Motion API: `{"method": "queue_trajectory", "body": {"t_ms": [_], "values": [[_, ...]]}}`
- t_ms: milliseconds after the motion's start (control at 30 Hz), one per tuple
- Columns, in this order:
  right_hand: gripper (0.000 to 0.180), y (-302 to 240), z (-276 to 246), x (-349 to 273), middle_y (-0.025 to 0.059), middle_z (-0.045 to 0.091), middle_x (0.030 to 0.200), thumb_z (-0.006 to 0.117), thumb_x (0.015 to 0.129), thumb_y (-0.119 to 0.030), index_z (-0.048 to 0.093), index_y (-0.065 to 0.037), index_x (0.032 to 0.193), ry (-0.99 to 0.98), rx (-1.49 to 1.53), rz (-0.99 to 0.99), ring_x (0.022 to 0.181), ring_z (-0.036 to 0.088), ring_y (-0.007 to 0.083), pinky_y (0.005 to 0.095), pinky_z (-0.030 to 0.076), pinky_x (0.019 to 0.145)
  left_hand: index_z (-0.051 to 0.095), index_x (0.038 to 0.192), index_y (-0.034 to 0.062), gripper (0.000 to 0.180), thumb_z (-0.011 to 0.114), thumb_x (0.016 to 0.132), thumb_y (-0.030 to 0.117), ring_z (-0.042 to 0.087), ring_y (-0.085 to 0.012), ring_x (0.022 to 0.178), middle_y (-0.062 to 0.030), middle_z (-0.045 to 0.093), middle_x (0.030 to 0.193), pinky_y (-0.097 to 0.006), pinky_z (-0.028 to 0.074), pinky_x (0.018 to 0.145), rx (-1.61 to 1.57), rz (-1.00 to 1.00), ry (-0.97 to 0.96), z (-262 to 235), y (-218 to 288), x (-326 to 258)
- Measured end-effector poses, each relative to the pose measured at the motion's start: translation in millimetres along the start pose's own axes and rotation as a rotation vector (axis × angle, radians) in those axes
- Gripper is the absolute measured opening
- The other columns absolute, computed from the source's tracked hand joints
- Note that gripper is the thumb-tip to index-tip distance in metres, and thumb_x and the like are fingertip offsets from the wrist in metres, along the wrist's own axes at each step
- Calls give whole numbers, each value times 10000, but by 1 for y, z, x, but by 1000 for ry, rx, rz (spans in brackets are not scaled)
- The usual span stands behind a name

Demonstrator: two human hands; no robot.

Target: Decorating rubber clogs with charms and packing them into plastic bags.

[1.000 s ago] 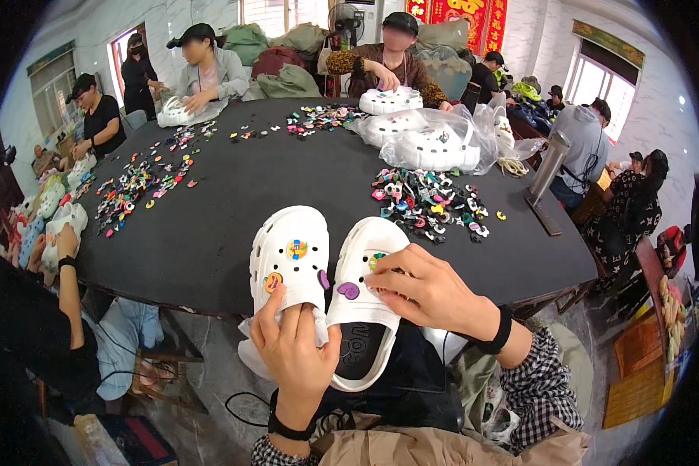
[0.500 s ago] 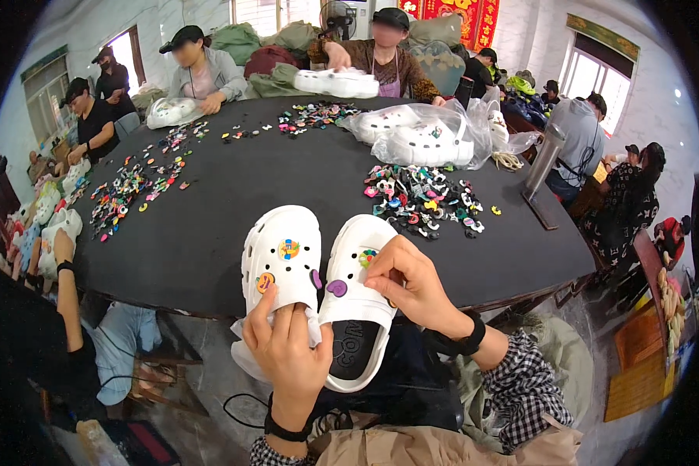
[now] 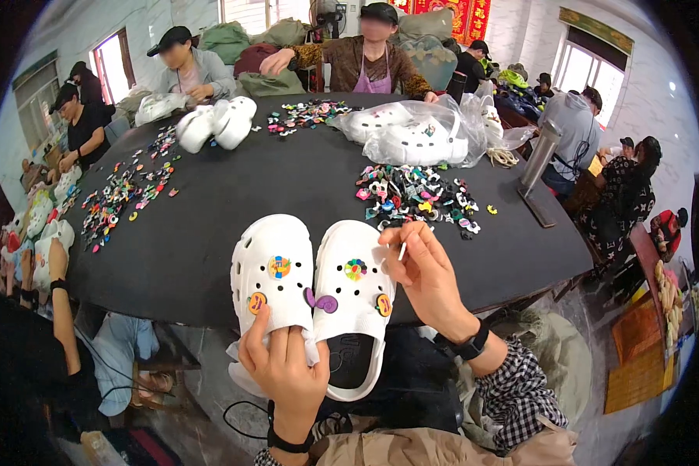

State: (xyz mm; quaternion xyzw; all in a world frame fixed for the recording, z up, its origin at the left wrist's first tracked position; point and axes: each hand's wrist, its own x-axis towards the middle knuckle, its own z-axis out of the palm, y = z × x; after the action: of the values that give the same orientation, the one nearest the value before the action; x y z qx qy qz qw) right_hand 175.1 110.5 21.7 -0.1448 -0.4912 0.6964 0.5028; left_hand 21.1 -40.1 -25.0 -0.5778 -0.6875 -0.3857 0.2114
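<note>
A pair of white clogs stands toes-up at the near table edge: the left clog (image 3: 270, 233) and the right clog (image 3: 349, 241). My left hand (image 3: 287, 377) is closed on the left clog, some fingers tucked into its opening and another by an orange round charm (image 3: 257, 302). Both clogs carry round colourful charms, such as a flower-like charm (image 3: 356, 269), plus orange and purple ones. Just off the right clog's edge, my right hand (image 3: 426, 272) pinches a small white piece (image 3: 402, 251) whose kind I cannot make out.
Heaps of loose charms lie on the dark table (image 3: 264, 171), the nearest heap (image 3: 415, 198) beyond my right hand. Bagged white clogs (image 3: 423, 140), a metal stand (image 3: 540, 167) and another clog pair (image 3: 216, 124) are farther back. Several people sit around; a co-worker's arm (image 3: 62, 311) is at left.
My right hand has drawn back from the right clog, uncovering its flower-like and orange charms. Across the table, a co-worker's hand has let go of white clogs, now lying farther left.
</note>
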Motion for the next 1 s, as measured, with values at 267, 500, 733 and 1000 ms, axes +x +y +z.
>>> {"method": "queue_trajectory", "body": {"t_ms": [267, 500, 733, 1000], "values": [[161, -85, -43, -5, 11, 547, 863, 440, 1054, -171, 534, -69, 1136, 157, -202, -67, 620, 368, 57, 212, 279, 537, 669, 885, -81, 291, 636, 760, 179, 485, -375, 1243, -156, 645, 990, -528, 346, 986, 31, 8, -68, -14, -8, 13], [203, -184, -60, 42, -28, 539, 897, 453, 1055, -208, 600, -69, 1074, 190, -593, -274, 713, 406, 35, 191, 324, 604, 637, 925, -97, 263, 593, 772, 113, 475, -431, 1244, -227, 623, 1062, -554, 341, 994, 38, -48, -44, -31, -15, 45], [184, -205, -91, 133, 106, 591, 945, 498, 847, 82, 624, 2, 954, 6, -1664, -867, 874, 590, 247, 333, 461, 764, 624, 980, -102, 291, 625, 776, 104, 458, -427, 1266, -263, 596, 1180, -551, 314, 1002, 100, -95, -142, -20, -33, 88], [234, -81, -209, 202, 182, 629, 1030, 521, 754, 63, 642, 6, 947, -200, -1736, -250, 991, 616, 371, 427, 499, 873, 609, 1019, -62, 369, 701, 780, 204, 511, -412, 1213, -268, 585, 1257, -515, 375, 990, 173, 29, -400, 2, -39, 129]]}}
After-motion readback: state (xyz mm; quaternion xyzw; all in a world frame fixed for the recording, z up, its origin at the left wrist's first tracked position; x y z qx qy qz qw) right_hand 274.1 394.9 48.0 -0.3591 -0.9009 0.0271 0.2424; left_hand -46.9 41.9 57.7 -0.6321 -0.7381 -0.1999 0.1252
